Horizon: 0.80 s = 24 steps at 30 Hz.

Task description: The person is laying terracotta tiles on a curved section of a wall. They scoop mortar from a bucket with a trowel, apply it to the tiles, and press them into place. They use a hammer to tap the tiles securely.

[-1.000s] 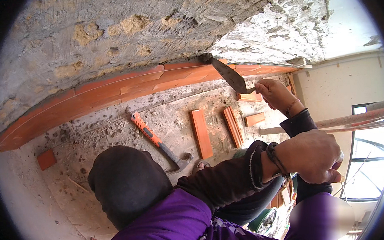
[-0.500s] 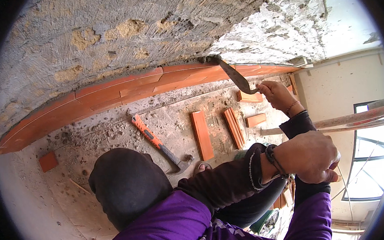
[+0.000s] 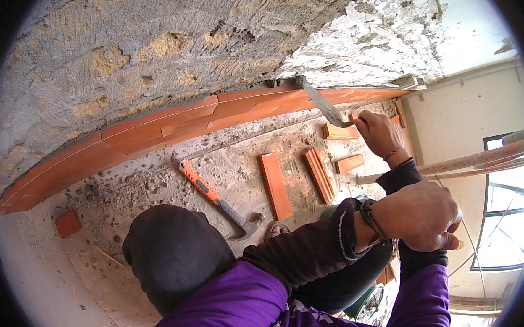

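My right hand point(image 3: 384, 134) grips the handle of a trowel point(image 3: 325, 107). The blade reaches up and left to the top edge of the orange brick course point(image 3: 182, 118), which runs along the foot of the rough wall. Grey mortar point(image 3: 290, 82) lies at the blade's tip, between bricks and wall. My left hand point(image 3: 416, 214) is closed and crosses over my right forearm; its fingers curl out of sight, so anything in them is hidden. An orange-handled hammer point(image 3: 211, 193) lies on the floor below the bricks.
Loose hollow bricks point(image 3: 276, 186) lie on the dusty floor beside the hammer, with a brick piece point(image 3: 68, 224) at far left. My dark-clad knee point(image 3: 178, 256) is at lower left. Poles point(image 3: 475, 161) and a window point(image 3: 508, 216) stand at right; a wood block point(image 3: 409, 82) sits at the course's far end.
The trowel's blade has turned a little, showing a paler face, and its tip has shifted slightly right along the brick top. My left hand stays closed in nearly the same place.
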Each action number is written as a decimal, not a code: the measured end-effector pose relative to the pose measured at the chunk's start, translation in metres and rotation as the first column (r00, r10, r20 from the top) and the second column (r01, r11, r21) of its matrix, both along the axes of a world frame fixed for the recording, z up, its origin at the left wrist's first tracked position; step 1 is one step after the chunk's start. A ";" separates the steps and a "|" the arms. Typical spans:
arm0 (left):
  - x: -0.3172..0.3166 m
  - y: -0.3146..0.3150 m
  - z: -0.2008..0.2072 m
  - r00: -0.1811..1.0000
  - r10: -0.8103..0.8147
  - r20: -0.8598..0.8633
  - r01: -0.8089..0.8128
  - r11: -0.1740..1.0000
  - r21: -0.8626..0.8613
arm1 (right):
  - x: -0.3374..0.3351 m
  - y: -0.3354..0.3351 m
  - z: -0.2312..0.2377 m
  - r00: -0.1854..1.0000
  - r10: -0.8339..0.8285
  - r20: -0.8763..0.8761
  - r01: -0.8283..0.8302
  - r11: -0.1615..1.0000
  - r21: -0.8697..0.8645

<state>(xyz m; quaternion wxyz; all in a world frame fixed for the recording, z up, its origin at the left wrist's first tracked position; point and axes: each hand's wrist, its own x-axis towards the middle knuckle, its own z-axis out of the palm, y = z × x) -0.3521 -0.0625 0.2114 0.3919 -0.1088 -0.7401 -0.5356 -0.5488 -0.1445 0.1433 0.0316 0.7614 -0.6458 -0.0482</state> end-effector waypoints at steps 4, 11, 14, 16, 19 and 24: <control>0.000 0.003 0.003 0.998 -0.064 0.003 0.064 0.998 -0.003 | -0.015 0.025 0.007 0.998 -0.014 0.058 0.019 0.996 -0.084; -0.032 -0.001 -0.015 0.970 -0.187 -0.156 0.163 0.975 -0.151 | -0.044 0.162 0.053 0.807 -0.520 0.278 0.554 0.831 -0.054; -0.031 -0.044 -0.057 0.993 -0.082 -0.087 0.088 0.994 0.061 | -0.052 0.235 0.061 0.565 -0.587 0.580 0.561 0.788 0.253; -0.011 -0.071 -0.062 0.993 0.058 0.102 -0.074 0.984 0.164 | -0.058 0.293 0.066 0.315 -0.648 0.694 0.661 0.674 0.330; -0.002 -0.091 -0.076 0.992 0.093 0.089 -0.114 0.960 0.257 | -0.069 0.374 0.032 -0.199 -0.625 0.755 0.665 0.480 0.572; -0.006 -0.086 -0.085 0.974 0.213 0.081 -0.228 0.896 0.382 | -0.078 0.442 -0.043 -0.557 -0.763 0.327 0.435 0.067 0.898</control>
